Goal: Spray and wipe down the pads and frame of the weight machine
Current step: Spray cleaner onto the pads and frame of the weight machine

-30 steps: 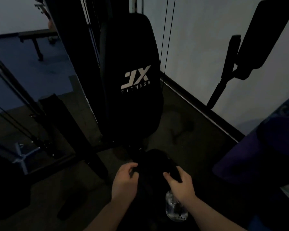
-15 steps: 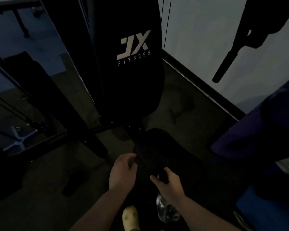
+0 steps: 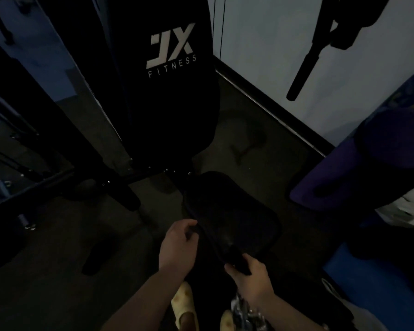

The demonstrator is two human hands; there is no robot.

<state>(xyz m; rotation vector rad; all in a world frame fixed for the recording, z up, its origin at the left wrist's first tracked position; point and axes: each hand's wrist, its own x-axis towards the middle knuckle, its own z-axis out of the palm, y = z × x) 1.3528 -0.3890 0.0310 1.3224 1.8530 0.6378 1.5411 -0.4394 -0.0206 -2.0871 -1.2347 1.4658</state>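
The back pad (image 3: 167, 87), upright at the far side, read "JX FITNESS". The seat pad (image 3: 230, 211) lay near me. My left hand (image 3: 177, 247) pinched its left edge; my right hand (image 3: 251, 278) gripped something dark at its near edge. In this dimness I might have missed patches.

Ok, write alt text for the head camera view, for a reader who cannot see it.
In dim light, a person's left hand and right hand grip a dark cloth at the near edge of a black seat pad. Behind stands a black back pad with a white fitness logo, the black frame to its left.
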